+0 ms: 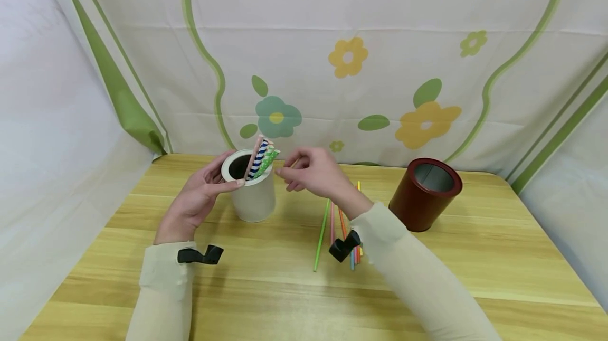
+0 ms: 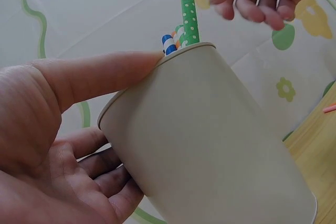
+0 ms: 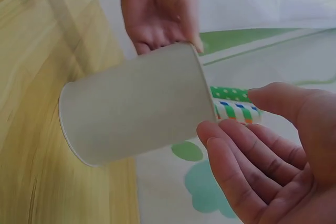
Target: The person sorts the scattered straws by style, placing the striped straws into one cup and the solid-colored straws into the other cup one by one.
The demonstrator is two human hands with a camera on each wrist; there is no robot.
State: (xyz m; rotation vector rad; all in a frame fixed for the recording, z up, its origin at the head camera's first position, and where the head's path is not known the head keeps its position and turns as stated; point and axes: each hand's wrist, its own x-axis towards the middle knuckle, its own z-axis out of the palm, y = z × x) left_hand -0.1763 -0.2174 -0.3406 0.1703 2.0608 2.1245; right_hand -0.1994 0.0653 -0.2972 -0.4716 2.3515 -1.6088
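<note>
My left hand (image 1: 196,196) grips a white cylindrical canister (image 1: 254,202), thumb at the rim and the other fingers around its far side. Several paper straws lean out of the canister's open top. Among them are a green dotted straw (image 2: 190,17), a blue-and-white striped straw (image 1: 257,161) and a pale pink straw (image 1: 253,157). Just right of the straws is my right hand (image 1: 313,171), holding nothing. In the right wrist view its thumb tip comes close to the green dotted straw (image 3: 230,93), with the loosely bent fingers beside the rim.
On the wooden table (image 1: 266,288), several thin coloured sticks, including a green stick (image 1: 321,235), lie under my right forearm. A dark red canister (image 1: 418,198) with an open top stands to the right. Behind the table hangs a flower-patterned curtain (image 1: 304,61).
</note>
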